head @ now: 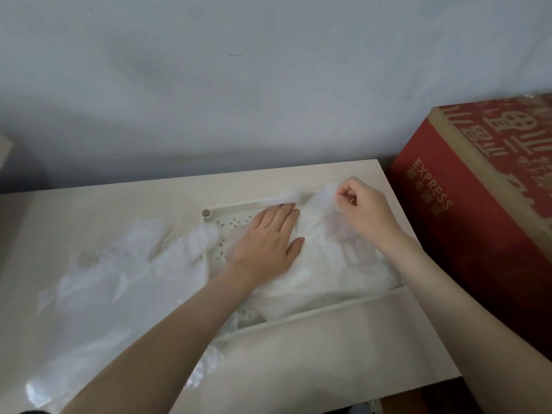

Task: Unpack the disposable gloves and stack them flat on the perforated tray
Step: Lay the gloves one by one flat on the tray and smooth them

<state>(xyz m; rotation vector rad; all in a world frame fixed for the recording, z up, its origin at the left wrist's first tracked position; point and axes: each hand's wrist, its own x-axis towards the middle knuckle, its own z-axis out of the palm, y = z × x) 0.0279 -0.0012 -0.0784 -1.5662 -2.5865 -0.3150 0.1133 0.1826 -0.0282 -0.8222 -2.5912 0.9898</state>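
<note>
Flat and straight-fingered, our left hand (268,240) presses down on the stack of gloves (322,276) lying in the tray (209,215). Our right hand (364,210) pinches a thin edge of that stack's top layer between thumb and forefinger at the far side of the tray, its other fingers curled in. We judge the job partway through: several gloves lie layered in the tray, covering most of its holes except near the far left corner, though the pile looks wrinkled rather than smooth. A heap of loose gloves (119,264) lies on the table (328,354) just left of the tray, some overlapping its left rim, so more are left to spread. A red box (478,219) stands right of the tray.
</note>
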